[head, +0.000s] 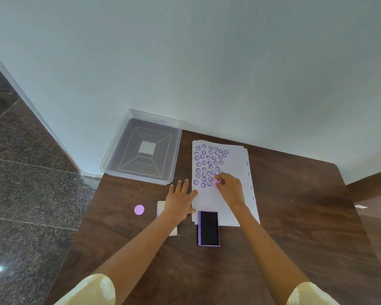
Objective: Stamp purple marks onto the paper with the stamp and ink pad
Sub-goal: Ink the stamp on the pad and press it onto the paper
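A white paper [209,201] lies on the brown table, its upper part covered with several rows of purple smiley marks [209,161]. My right hand [230,188] grips a small pink stamp [215,183] and holds it down on the paper at the end of the lowest row. My left hand [179,200] rests flat, fingers spread, on the table at the paper's left edge. The open ink pad [209,228], purple frame with a dark pad, lies just below the paper's near edge.
A clear plastic tray [117,159] sits at the table's far left corner against the wall. A round pink cap [139,209] lies left of my left hand. A white card [161,208] is partly under my left forearm. More sheets [250,172] stick out beneath the paper.
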